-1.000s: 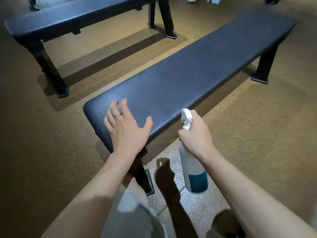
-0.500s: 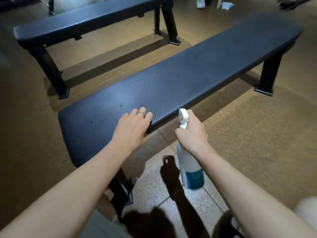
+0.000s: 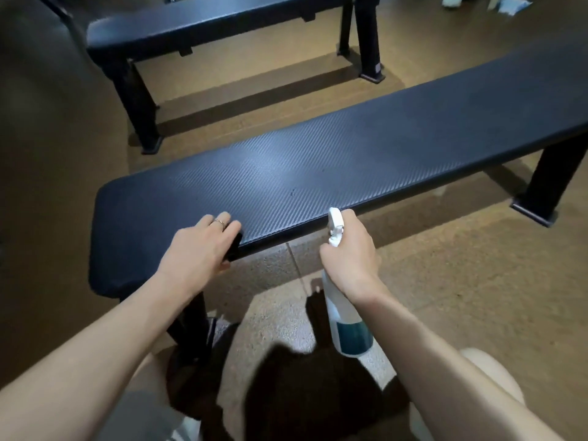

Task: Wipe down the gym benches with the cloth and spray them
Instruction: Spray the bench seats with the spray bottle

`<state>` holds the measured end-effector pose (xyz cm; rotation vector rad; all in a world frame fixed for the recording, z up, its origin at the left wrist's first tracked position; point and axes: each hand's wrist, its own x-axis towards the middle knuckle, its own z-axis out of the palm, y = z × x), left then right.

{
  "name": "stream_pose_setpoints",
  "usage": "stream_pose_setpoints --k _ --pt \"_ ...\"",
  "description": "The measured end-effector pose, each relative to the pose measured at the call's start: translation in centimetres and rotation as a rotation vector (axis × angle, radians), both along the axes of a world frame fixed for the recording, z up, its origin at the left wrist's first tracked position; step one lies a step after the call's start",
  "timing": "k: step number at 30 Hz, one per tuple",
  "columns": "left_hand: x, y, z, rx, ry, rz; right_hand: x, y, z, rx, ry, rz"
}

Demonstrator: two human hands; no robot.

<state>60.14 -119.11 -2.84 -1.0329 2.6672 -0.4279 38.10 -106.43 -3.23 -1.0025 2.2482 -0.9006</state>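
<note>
Our left hand [image 3: 203,246] grips the near long edge of the near bench [image 3: 318,173], close to its left end: fingers lie over the top of the textured black pad, with a ring on one of them, and the thumb tucks under the edge. We see no cloth in it. To the right, our right hand [image 3: 351,259] wraps around the neck of the spray bottle [image 3: 345,323], holding it upright just in front of that same near edge, not touching the pad. Its white nozzle [image 3: 335,224] rises above the fist and its clear body with a teal label hangs below, over the pale speckled floor [image 3: 273,300]. Beyond the far edge stands a second bench [image 3: 203,23], parallel to the near bench and well apart from it.
</note>
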Motion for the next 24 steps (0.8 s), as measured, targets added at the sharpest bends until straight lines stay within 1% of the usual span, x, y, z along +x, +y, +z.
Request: stream_pose_setpoints --k 3,5,7,10,13,17,21,24 --pt "-1.7 0.6 1.2 0.03 -0.046 0.097 -1.8 -0.1 0.3 0.02 -0.044 -0.002" --pt "-4.4 0.9 2.7 -0.026 -0.096 0.164 -3.0 0.0 0.6 0.013 -0.072 -0.005" --pt "-8.3 1.5 3.9 -0.102 -0.11 0.172 -4.3 0.1 0.8 -0.002 -0.069 -0.002" --pt "-14.8 2.7 4.1 -0.101 -0.004 -0.005 -6.4 -0.2 1.1 -0.009 -0.029 -0.033" --pt "-19.9 3.7 3.0 -0.053 0.044 -0.148 -8.8 -0.5 1.1 0.043 0.01 -0.072" --pt "-23.2 2.8 0.5 -0.013 0.078 -0.216 -12.0 -0.4 1.2 0.115 0.052 -0.113" --pt "-24.7 1.4 -0.1 0.045 0.113 -0.241 -14.0 -0.3 1.3 0.121 0.109 -0.123" --pt "-25.5 0.9 -0.4 0.074 0.106 -0.257 -14.9 -0.6 0.9 0.11 0.118 -0.215"
